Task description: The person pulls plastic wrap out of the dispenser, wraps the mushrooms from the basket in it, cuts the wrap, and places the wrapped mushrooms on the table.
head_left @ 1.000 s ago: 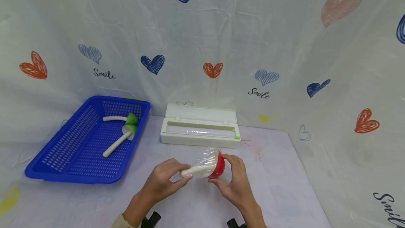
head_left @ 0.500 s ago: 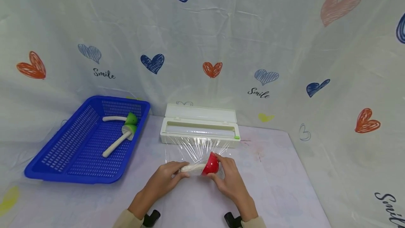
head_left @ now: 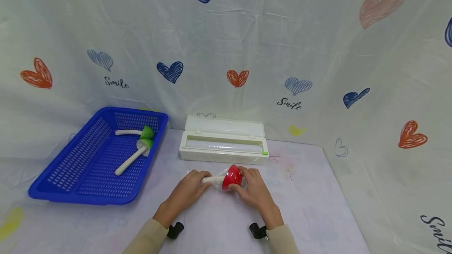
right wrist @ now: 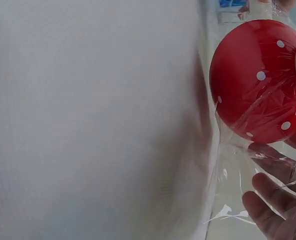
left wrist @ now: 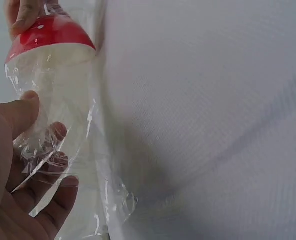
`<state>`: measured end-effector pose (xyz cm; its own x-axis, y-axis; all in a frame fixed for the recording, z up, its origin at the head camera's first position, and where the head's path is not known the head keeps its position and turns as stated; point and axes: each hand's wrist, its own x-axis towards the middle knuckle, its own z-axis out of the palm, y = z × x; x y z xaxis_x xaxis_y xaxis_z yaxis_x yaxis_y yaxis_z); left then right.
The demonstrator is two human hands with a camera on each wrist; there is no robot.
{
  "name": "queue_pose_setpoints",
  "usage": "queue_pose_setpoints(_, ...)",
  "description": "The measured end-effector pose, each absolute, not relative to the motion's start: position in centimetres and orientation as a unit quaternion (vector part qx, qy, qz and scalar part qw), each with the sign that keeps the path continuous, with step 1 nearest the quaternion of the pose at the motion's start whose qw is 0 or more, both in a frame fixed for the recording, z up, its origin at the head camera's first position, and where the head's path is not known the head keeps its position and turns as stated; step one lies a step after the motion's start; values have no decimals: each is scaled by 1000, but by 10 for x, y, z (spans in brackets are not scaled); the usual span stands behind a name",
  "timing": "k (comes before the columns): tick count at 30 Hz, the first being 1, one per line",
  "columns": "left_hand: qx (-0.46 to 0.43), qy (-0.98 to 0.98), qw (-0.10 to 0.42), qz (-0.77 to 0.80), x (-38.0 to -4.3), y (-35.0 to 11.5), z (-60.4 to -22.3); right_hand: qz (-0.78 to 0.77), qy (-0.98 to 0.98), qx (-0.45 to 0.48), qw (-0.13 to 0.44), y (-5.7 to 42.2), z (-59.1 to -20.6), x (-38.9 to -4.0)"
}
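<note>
A toy mushroom with a white-dotted red cap [head_left: 231, 178] and a pale stem [head_left: 212, 179] lies sideways between my hands, wrapped in clear cling film [left wrist: 90, 120]. My left hand [head_left: 187, 189] pinches the stem end through the film. On the other side my right hand [head_left: 255, 192] holds the cap between thumb and fingers. Loose film trails past the lower fingers of both hands in the wrist views. The left wrist view shows the cap's cream underside, and the right wrist view its rounded red top [right wrist: 258, 82].
A white cling film dispenser [head_left: 223, 156] with its lid up stands behind my hands, a film roll [head_left: 226, 146] inside. At left, a blue basket [head_left: 95, 167] holds two green-capped mushrooms [head_left: 130, 160]. A heart-printed sheet [head_left: 261, 50] hangs behind the table.
A sheet of film flared out toward the dispenser half a second ago; now it lies gathered close round the mushroom. The cap has turned, showing more red, and both hands have shifted slightly away from me.
</note>
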<state>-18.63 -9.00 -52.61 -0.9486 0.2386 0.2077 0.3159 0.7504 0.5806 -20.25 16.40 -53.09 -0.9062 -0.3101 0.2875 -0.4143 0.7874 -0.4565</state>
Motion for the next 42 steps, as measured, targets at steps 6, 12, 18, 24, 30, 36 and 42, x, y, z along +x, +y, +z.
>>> queue_pose_setpoints(6, -153, -943, 104, -276, -198, -88, -537, 273, -939, 182, 103, 157, -539, -214)
queue_pose_setpoints(12, -146, -949, 113, -255, -208, -85, -542, 270, -943, 180, 68, 151, -547, -220)
queue_pose_setpoints(18, -109, -953, 74, -272, -211, -85, -539, 272, -944, 177, 55, 151, -550, -221)
queue_pose_setpoints(24, -102, -952, 104, -269, -211, -87, -529, 292, -938, 172, 74, 156, -541, -218)
queue_pose_setpoints(30, -98, -952, 111, -269, -214, -82, -516, 312, -927, 171, 118, 169, -528, -226)
queue_pose_setpoints(36, -121, -949, 119, -266, -222, -70, -494, 318, -915, 159, 193, 192, -523, -246)
queue_pose_setpoints(42, -151, -947, 109, -263, -238, -52, -471, 350, -905, 124, 207, 215, -527, -268)
